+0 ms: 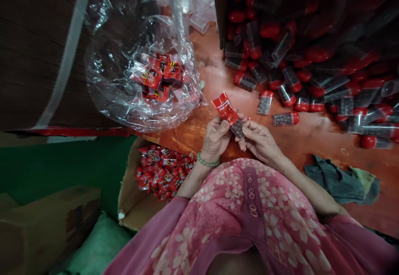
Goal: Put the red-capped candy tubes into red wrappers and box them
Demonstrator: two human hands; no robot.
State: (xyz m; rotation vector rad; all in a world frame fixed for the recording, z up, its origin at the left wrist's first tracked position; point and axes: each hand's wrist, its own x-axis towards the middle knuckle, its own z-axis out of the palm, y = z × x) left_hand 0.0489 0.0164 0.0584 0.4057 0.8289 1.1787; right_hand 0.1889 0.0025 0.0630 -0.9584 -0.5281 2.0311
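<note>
Between my two hands is a red printed wrapper (225,108) with a small clear container of dark balls (237,128) at its lower end. My left hand (216,137) wears a green bead bracelet and pinches the wrapper's left side between thumb and fingers. On the other side, the fingers of my right hand (258,138) close on the container's lower end. The wrapper tilts up and to the left, over the table edge near my body.
A clear plastic bag (109,96) with red packets stands at the upper left. Below it, a cardboard box (132,187) holds many red packets. Red-capped containers (264,102) are heaped on the orange table (299,142) at right, near a dark cloth (336,179).
</note>
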